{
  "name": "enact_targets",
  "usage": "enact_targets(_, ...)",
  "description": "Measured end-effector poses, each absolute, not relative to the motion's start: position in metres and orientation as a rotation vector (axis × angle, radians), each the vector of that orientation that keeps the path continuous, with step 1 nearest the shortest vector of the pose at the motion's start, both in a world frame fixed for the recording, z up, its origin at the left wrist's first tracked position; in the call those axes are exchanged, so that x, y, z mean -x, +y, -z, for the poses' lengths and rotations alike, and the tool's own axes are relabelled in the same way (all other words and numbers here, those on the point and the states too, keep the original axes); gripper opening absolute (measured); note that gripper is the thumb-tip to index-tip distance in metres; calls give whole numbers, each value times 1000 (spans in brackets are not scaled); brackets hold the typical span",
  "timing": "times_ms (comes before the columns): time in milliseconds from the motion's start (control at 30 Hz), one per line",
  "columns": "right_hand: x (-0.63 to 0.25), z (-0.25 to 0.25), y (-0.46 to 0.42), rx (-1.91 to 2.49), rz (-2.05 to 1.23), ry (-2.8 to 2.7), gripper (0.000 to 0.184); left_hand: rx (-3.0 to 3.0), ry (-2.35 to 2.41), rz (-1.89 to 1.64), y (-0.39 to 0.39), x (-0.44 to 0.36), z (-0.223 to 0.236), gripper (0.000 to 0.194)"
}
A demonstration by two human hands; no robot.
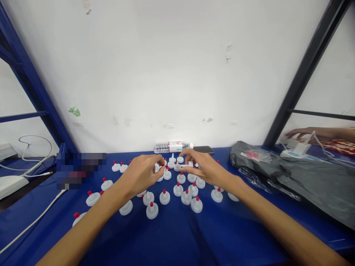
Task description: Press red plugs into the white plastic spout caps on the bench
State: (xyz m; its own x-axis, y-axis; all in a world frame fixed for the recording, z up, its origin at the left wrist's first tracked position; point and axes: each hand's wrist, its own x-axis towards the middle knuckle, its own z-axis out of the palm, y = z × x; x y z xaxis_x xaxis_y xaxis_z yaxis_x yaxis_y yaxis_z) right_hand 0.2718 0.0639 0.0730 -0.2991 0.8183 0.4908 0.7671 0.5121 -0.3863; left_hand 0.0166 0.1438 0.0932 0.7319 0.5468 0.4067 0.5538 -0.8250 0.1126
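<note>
Several white dome-shaped caps with red tips (164,197) lie scattered on the blue table cover (177,236). My left hand (141,173) hovers over the middle of them, its fingers curled and pinched on a small white cap at the fingertips. My right hand (203,168) reaches in from the right, its fingers pinching a small white piece (190,164) just beside the left fingertips. The two hands nearly meet above the caps.
A plastic water bottle (173,147) and a dark phone (203,149) lie at the back by the white wall. A grey plastic bag (291,173) covers the right side. Another person's hand (303,132) rests far right near a white charger. White cables run on the left.
</note>
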Motion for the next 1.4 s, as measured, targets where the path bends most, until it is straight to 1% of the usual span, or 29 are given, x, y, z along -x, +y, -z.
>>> enact_targets(100,-266,-67,64,1239,-113,-2137,51,2975,-706,897,141,-22,-89,11)
enact_targets(167,-263,-65,64,1207,-107,-2137,56,3009,-557,991,140,-24,-85,14)
enact_targets(267,-261,-64,63,1165,-90,-2125,57,3040,-399,1054,140,-27,-79,17)
enact_targets(400,-259,-62,62,1130,-66,-2117,58,3052,-315,1082,139,-28,-74,17)
enact_targets(667,-255,-58,62,1091,-60,-2112,54,3086,-276,1142,134,-30,-69,20)
enact_targets(733,-254,-58,61,1084,-51,-2109,53,3100,-328,1218,132,-31,-69,17)
enact_targets(833,-252,-59,60,1059,-26,-2096,47,3121,-499,1394,125,-34,-71,6)
enact_targets(1033,-244,-64,53,943,10,-2154,39,3276,-750,1568,116,-38,-78,24)
enact_targets(1167,-246,-65,54,932,30,-2141,33,3294,-763,1578,114,-41,-78,24)
enact_targets(1300,-254,-64,59,970,57,-2081,32,3150,-717,1508,110,-42,-78,11)
enact_targets(1400,-262,-66,63,1060,95,-2005,33,2965,-597,1394,109,-40,-75,17)
